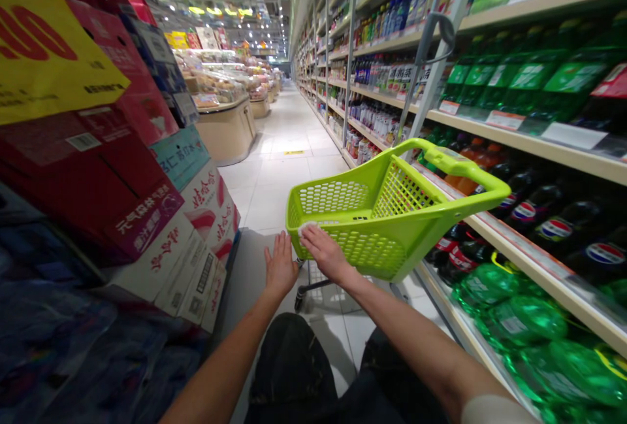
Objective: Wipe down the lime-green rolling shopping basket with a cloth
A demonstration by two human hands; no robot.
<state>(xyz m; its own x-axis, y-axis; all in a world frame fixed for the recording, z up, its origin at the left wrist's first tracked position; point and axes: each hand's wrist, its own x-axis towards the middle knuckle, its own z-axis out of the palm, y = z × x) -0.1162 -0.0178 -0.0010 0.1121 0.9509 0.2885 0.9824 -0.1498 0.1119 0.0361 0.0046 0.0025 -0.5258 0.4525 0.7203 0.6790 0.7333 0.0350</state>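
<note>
A lime-green plastic shopping cart stands in the aisle in front of me, tilted, its handle toward the right shelves. My right hand rests on the near rim of the basket, fingers curled over something white, perhaps a cloth, which I cannot make out clearly. My left hand is flat and open beside the basket's near left corner, fingers stretched upward, touching or almost touching its side. The basket looks empty.
Shelves of green and dark soda bottles line the right side. Stacked red and white cartons with a yellow sign stand on the left. The tiled aisle runs ahead to display counters.
</note>
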